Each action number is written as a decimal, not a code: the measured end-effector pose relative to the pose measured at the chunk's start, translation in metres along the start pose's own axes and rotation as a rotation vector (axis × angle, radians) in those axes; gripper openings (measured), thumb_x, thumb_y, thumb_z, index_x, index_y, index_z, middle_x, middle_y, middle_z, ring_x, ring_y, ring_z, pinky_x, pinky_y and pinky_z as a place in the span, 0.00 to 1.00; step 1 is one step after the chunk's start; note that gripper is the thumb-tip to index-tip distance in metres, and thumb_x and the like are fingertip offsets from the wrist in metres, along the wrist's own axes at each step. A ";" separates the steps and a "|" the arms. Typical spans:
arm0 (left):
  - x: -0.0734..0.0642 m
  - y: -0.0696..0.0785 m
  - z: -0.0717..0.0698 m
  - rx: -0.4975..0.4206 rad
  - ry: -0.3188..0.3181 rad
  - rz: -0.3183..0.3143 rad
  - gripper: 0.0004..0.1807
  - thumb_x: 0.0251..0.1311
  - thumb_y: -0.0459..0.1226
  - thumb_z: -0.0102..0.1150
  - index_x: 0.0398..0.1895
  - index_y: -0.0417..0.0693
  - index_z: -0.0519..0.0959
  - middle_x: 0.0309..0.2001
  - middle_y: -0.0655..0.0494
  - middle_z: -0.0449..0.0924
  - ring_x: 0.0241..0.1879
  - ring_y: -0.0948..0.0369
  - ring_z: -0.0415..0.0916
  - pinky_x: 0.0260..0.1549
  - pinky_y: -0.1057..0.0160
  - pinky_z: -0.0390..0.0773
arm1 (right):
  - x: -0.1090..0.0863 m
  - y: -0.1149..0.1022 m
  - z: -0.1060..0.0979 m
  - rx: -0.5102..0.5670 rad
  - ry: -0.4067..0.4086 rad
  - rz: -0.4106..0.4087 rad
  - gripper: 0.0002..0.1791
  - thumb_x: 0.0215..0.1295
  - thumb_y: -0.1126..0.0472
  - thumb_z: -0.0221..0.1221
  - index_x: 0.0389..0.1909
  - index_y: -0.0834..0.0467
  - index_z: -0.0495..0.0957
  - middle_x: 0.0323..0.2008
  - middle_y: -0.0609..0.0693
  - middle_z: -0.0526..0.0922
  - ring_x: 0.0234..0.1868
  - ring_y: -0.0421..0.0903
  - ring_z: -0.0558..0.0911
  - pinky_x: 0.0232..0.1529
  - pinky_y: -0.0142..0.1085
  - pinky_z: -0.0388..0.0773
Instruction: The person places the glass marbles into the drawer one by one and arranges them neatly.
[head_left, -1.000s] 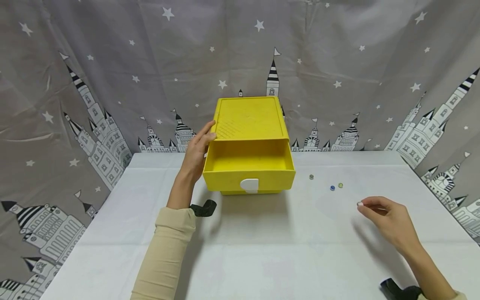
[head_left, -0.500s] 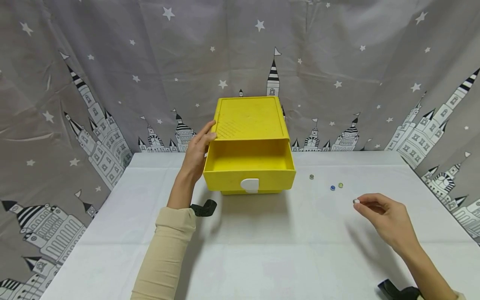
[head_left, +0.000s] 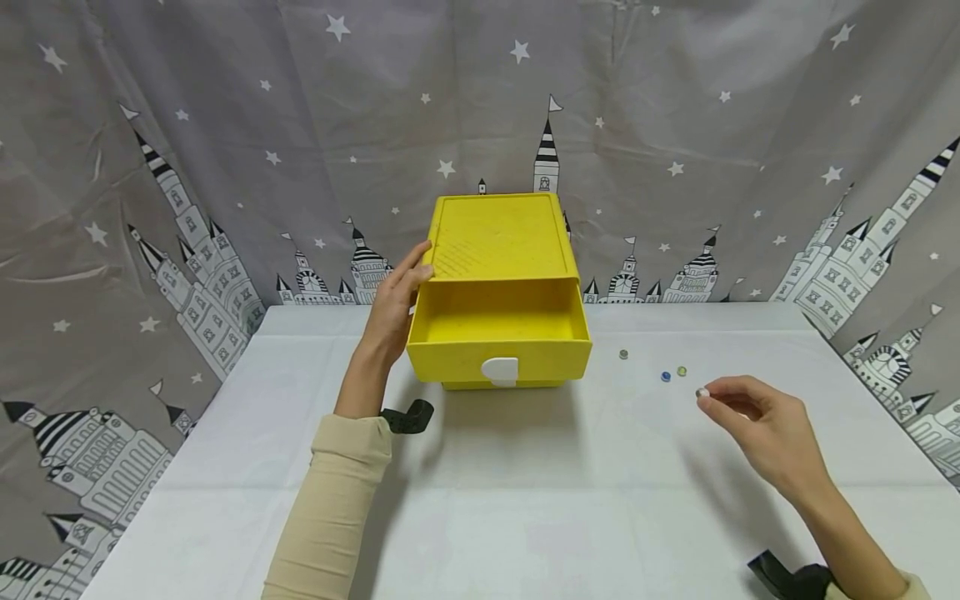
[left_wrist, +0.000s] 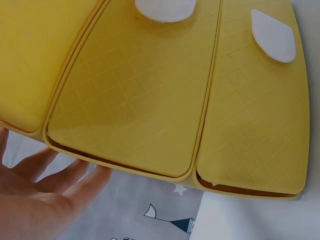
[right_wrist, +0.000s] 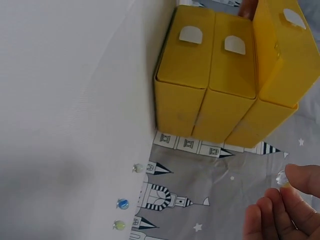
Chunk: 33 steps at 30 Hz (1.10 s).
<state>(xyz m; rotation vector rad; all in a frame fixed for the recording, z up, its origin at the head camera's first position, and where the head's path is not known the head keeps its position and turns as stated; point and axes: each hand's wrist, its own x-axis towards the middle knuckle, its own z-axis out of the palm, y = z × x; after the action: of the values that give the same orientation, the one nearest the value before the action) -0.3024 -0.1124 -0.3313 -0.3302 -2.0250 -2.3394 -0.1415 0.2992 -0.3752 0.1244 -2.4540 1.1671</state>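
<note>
A yellow drawer unit (head_left: 502, 237) stands at the back middle of the table, its top drawer (head_left: 498, 358) pulled out and bare inside. My left hand (head_left: 390, 312) rests against the unit's left side, fingers (left_wrist: 82, 185) extended along it. Between the thumb and fingers of my right hand (head_left: 768, 433) is pinched a clear glass marble (right_wrist: 281, 178), held above the table right of the unit. Three more marbles lie on the cloth beyond that hand: a blue marble (head_left: 666, 377), a yellow-green marble (head_left: 682, 371) and a greyish-green marble (head_left: 623, 354).
White cloth (head_left: 525, 517) covers the table. Behind it hangs a grey curtain (head_left: 315, 167) printed with castles and stars. Below the open drawer, two closed drawers with white handles show in the wrist views, including a lower drawer (right_wrist: 186, 62).
My right hand has moved left and slightly away from me with the clear marble, nearer the blue and yellow-green marbles. The left hand and drawer unit have stayed put.
</note>
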 end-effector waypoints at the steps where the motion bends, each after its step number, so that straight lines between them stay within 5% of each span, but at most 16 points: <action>1: 0.000 0.000 0.000 0.000 0.000 0.000 0.32 0.69 0.43 0.50 0.76 0.57 0.61 0.75 0.56 0.56 0.68 0.56 0.60 0.65 0.48 0.61 | 0.001 -0.002 0.001 0.001 0.003 -0.011 0.08 0.62 0.64 0.66 0.40 0.63 0.83 0.34 0.37 0.84 0.36 0.28 0.80 0.38 0.19 0.74; 33: 0.000 -0.001 0.000 0.017 0.017 -0.004 0.32 0.69 0.44 0.50 0.76 0.58 0.62 0.73 0.56 0.59 0.65 0.55 0.64 0.63 0.48 0.64 | 0.029 -0.077 0.034 0.234 -0.021 -0.227 0.06 0.61 0.73 0.64 0.38 0.63 0.83 0.36 0.49 0.83 0.38 0.38 0.82 0.49 0.25 0.75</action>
<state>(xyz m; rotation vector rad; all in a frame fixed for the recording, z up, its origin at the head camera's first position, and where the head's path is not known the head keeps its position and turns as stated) -0.3020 -0.1120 -0.3322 -0.3049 -2.0387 -2.3170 -0.1594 0.2272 -0.3269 0.4723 -2.2410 1.3488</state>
